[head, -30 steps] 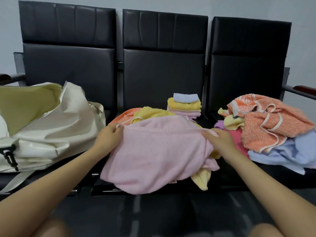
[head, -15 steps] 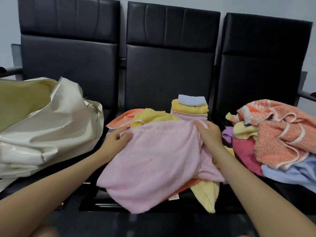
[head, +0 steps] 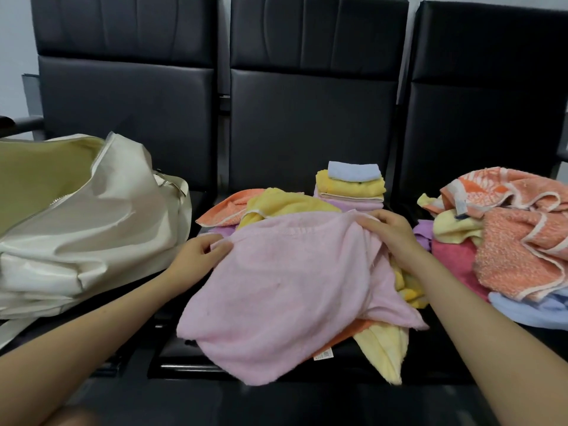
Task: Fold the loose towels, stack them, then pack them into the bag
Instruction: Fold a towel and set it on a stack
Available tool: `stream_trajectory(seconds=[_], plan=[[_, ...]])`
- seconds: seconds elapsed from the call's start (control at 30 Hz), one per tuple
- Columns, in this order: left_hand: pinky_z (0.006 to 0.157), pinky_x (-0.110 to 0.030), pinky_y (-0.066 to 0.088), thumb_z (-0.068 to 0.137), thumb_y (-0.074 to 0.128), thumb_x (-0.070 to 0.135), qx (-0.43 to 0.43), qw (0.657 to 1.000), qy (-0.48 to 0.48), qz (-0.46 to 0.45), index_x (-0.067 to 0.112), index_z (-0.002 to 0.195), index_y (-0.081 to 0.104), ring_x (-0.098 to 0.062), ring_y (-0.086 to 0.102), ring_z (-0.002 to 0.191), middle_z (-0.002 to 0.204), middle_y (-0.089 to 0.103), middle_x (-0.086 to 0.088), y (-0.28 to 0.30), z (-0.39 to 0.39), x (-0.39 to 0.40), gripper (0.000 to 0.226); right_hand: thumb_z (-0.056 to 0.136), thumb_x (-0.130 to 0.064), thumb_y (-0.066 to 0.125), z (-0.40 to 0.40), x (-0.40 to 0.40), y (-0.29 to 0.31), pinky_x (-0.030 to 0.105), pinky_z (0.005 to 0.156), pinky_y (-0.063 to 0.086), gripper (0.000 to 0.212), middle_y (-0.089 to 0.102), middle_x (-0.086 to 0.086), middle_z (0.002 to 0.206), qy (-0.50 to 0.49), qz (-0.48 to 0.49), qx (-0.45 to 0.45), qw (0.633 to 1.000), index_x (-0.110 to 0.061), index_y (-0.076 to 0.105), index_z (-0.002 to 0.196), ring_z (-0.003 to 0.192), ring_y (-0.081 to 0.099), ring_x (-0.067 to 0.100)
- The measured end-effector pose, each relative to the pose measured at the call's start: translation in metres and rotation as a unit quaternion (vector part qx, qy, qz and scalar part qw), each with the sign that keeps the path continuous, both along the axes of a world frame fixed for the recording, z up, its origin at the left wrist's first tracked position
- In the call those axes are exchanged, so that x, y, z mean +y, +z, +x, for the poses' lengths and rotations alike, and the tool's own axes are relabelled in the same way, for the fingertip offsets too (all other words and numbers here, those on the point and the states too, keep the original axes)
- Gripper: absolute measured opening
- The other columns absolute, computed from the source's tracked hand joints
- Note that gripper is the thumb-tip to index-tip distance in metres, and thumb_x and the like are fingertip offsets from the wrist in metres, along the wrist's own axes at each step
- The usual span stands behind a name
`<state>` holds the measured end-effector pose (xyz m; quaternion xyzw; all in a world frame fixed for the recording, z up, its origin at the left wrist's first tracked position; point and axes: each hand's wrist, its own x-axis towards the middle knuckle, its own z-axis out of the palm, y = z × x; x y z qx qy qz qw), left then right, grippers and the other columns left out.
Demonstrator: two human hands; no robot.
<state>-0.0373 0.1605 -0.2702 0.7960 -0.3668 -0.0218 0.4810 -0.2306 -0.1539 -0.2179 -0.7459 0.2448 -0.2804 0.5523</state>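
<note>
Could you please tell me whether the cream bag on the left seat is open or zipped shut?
Open. The cream bag gapes at its top, showing its olive lining, with its zipper edge parted. What lies inside cannot be told.

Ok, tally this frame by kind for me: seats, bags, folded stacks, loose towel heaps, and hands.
black seats: 3
cream bag: 1
folded stack: 1
loose towel heaps: 2
hands, left hand and right hand, both gripping the pink towel: 2
Total: 9
</note>
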Motion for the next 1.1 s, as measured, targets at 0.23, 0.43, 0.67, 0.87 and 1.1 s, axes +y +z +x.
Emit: stream_trajectory(seconds=[0.23, 0.43, 0.67, 0.87, 1.1], plan=[[0.055, -0.032, 0.027, 0.09, 0.053, 0.043, -0.071, 0.99, 0.072, 0.099, 0.006, 0.06, 0.036, -0.014, 0.033, 0.056, 0.055, 0.033, 0.001, 0.0, -0.001, 0.001, 0.051, 0.086, -0.02, 0.071, -0.013, 0.007, -0.007, 0.029, 0.068, 0.043, 0.012, 0.064, -0.005, 0.071, 0.013, -0.07, 0.009, 0.997, -0.02, 0.07, 0.073, 0.074, 0.055, 0.016], [0.054, -0.034, 0.031, 0.093, 0.054, 0.022, -0.119, 0.979, 0.123, 0.106, 0.007, 0.057, 0.054, -0.024, 0.049, 0.06, 0.056, 0.053, -0.006, 0.023, -0.012, 0.009, 0.04, 0.092, -0.01, 0.061, -0.033, 0.02, 0.001, 0.018, 0.066, 0.042, 0.015, 0.069, -0.006, 0.088, -0.045, -0.13, 0.003, 0.991, -0.02, 0.072, 0.089, 0.085, 0.06, 0.011], [0.055, -0.034, 0.042, 0.088, 0.046, 0.024, -0.106, 0.971, 0.185, -0.109, 0.01, 0.072, 0.069, -0.019, 0.048, 0.061, 0.067, 0.059, -0.018, 0.144, -0.031, 0.008, 0.032, 0.088, -0.009, 0.052, -0.039, 0.057, 0.123, 0.023, 0.066, 0.045, 0.02, 0.067, -0.002, 0.089, -0.115, -0.131, -0.111, 0.978, -0.012, 0.072, 0.092, 0.083, 0.059, 0.011], [0.062, -0.031, 0.024, 0.082, 0.052, 0.023, -0.019, 0.925, 0.17, -0.339, -0.004, 0.068, 0.055, -0.016, 0.028, 0.067, 0.069, 0.035, -0.004, 0.261, -0.061, 0.019, 0.031, 0.086, -0.009, 0.049, -0.061, 0.096, 0.257, 0.023, 0.061, 0.043, 0.02, 0.06, 0.0, 0.079, -0.144, -0.067, -0.25, 0.955, -0.009, 0.068, 0.091, 0.072, 0.053, 0.011], [0.053, -0.028, 0.018, 0.077, 0.048, 0.016, -0.003, 0.9, 0.136, -0.415, 0.015, 0.069, 0.051, -0.015, 0.023, 0.063, 0.067, 0.028, -0.005, 0.33, -0.096, 0.035, 0.008, 0.08, -0.011, 0.051, -0.083, 0.117, 0.311, 0.028, 0.055, 0.024, 0.026, 0.029, 0.0, 0.061, -0.151, -0.064, -0.28, 0.946, -0.019, 0.034, 0.061, 0.061, 0.028, 0.016]])
